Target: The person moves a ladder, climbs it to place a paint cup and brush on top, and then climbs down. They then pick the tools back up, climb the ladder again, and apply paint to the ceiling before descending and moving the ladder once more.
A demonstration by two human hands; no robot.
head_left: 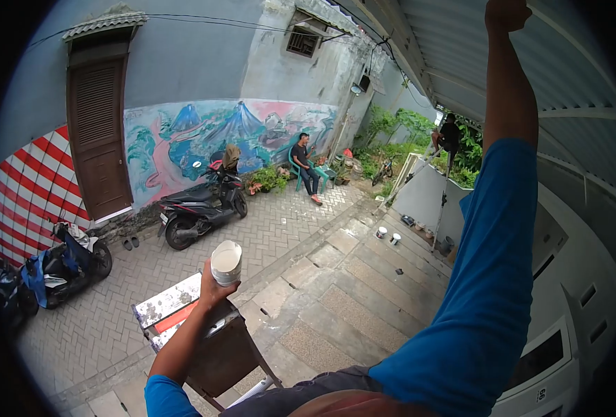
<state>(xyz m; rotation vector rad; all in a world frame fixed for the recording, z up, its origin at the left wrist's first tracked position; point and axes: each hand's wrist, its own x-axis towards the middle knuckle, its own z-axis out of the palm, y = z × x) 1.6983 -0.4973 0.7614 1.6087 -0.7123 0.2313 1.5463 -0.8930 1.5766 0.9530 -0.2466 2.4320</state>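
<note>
My left hand (pixel 215 288) is wrapped round a white cup (pixel 226 263) with pale stuff inside, tilted a little and held out at lower left. Below it stands a paint-spattered wooden table (pixel 214 351) with a red-orange strip. My right hand (pixel 508 15) is raised high at the top edge of the view, closed, near the metal beams under the corrugated roof (pixel 454 42). What it grips, if anything, is out of frame.
Far below on the paving are two small cans (pixel 381 233) and a ladder-like stand (pixel 441 212). A motor scooter (pixel 200 208) is parked by the mural wall (pixel 204 139). One person (pixel 303 163) sits on a green chair; another person (pixel 450 135) perches high near the plants.
</note>
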